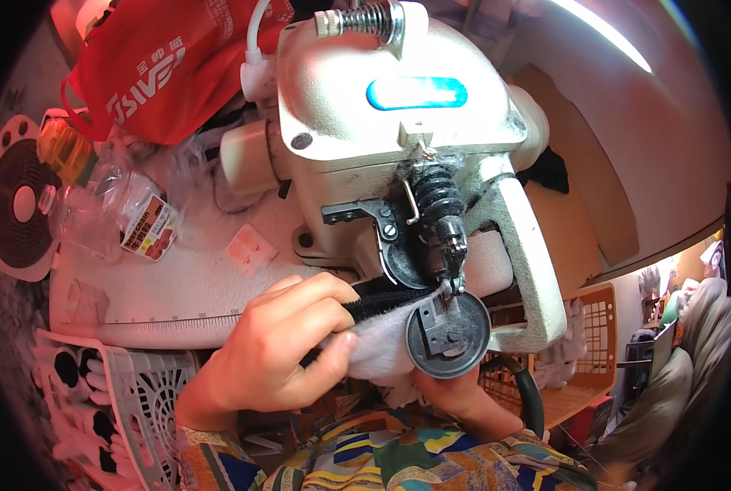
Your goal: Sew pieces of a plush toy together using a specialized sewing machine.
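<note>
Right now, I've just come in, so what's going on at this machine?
A person is handling fuzzy white fabric and a black strip at a pale sewing machine. The left hand grips the fabric, which reaches the round dark disc. The right hand is below the disc, mostly hidden, so its grip is unclear.

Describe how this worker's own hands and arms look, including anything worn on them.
The left hand is bare: no glove, ring or watch shows. The right hand shows no glove either, though much of it is hidden behind a dark disc. The patterned sleeves mix blue, yellow, green and white in angular patches.
</note>
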`<action>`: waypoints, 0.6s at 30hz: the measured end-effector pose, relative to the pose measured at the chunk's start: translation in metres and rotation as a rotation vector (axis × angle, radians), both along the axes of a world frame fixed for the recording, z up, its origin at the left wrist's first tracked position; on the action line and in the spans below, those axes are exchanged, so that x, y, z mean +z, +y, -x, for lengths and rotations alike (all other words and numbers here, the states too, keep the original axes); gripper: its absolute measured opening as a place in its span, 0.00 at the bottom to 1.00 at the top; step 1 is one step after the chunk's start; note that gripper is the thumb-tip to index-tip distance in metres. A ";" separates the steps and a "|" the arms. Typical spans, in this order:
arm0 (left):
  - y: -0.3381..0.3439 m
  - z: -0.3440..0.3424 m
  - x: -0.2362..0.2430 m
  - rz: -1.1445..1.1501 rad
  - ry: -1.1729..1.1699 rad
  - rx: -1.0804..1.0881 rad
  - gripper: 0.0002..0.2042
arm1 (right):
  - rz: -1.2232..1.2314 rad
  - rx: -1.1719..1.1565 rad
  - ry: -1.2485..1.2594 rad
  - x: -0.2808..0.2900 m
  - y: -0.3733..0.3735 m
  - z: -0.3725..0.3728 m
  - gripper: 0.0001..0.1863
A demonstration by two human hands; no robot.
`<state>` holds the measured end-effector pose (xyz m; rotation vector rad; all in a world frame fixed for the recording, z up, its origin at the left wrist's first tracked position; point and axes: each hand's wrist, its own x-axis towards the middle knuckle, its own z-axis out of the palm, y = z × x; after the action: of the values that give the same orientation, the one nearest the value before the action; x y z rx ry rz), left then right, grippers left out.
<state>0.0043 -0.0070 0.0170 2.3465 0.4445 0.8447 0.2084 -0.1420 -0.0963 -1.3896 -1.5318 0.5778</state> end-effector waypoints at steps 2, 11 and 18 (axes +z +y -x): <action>-0.002 0.001 0.001 -0.042 -0.026 0.007 0.06 | 0.013 -0.004 -0.041 -0.002 -0.002 0.000 0.24; -0.003 0.002 -0.018 -0.546 -0.152 0.139 0.12 | 0.086 0.046 -0.059 -0.006 -0.005 0.001 0.27; -0.002 -0.001 -0.017 -0.614 -0.162 0.140 0.12 | -0.004 -0.031 -0.110 0.002 -0.001 0.002 0.26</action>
<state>0.0054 -0.0086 0.0004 2.7833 0.3117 1.3843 0.2067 -0.1431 -0.0944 -1.4600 -1.5943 0.4865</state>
